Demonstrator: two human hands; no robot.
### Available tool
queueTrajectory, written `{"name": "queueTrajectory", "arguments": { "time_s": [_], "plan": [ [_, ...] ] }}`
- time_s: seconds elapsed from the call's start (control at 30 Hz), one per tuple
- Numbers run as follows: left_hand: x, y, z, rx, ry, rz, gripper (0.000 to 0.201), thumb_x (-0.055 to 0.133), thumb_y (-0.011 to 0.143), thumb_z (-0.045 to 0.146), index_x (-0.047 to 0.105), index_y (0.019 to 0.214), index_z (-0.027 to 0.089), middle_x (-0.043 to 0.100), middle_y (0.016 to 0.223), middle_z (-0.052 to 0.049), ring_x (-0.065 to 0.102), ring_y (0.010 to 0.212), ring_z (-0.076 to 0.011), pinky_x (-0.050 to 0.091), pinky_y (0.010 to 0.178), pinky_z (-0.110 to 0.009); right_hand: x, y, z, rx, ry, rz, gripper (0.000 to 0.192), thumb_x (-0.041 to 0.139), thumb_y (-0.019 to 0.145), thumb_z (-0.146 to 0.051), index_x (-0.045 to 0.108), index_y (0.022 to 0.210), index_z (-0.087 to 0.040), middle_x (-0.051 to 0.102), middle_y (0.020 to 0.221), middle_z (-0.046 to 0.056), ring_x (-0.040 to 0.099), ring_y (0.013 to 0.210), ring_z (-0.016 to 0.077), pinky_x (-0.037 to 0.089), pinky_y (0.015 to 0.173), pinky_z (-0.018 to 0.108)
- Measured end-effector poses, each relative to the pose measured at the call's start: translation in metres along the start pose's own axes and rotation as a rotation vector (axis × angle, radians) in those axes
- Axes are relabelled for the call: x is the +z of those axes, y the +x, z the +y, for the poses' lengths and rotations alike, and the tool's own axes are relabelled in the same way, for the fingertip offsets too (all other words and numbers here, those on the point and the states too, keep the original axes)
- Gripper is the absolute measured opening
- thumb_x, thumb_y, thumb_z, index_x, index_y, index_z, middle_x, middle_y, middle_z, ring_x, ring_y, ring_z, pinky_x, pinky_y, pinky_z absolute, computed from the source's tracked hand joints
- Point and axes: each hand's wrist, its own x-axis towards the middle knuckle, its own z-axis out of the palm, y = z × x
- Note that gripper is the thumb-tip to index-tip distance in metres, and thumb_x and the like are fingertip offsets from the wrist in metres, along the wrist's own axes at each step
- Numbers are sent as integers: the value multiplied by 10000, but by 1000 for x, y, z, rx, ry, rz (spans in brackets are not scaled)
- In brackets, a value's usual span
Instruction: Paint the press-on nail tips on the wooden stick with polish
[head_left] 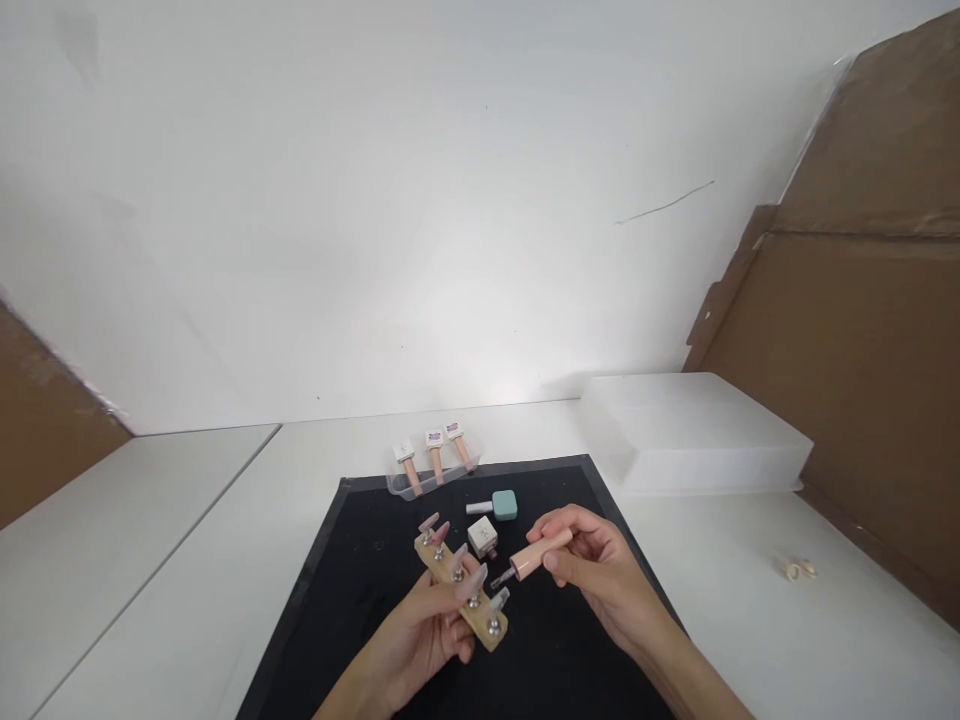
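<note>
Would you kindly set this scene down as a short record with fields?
left hand: holds a wooden nail-tip stand, tilted, above the mat
right hand: holds a pink brush cap, brush tip pointing at the stand
mat: black, on a white table
on mat: open white bottle, teal block
tray: clear, at the mat's far edge, three polish bottles lying in it
right of mat: white box
</note>
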Motion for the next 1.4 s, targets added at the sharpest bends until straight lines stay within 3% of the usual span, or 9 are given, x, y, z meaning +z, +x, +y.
{"name": "queueTrajectory", "arguments": {
  "time_s": [0.2,0.47,1.4],
  "plan": [
    [-1,5,-6,-25,54,-37,214,773,592,222,644,749,154,530,513,33,416,393,-39,442,402,-170,0,-3,12,-100,35,-78,101,747,691,-172,689,759,-220,678,821,15,521,560,92,434,505,205],
    [-2,8,-9,-3,52,-26,223,771,597,217,644,767,149,548,561,28,422,406,-36,441,401,-170,-2,-3,16,-129,24,-152,161,704,736,-104,690,814,-244,676,862,0,565,633,87,456,576,193],
    [-4,4,-7,-9,39,0,213,762,613,202,633,778,162,521,573,39,419,402,-34,420,394,-170,-7,2,12,-130,-37,-54,84,735,703,-170,676,737,-220,672,825,3,498,539,67,408,490,185]
  ]
}}
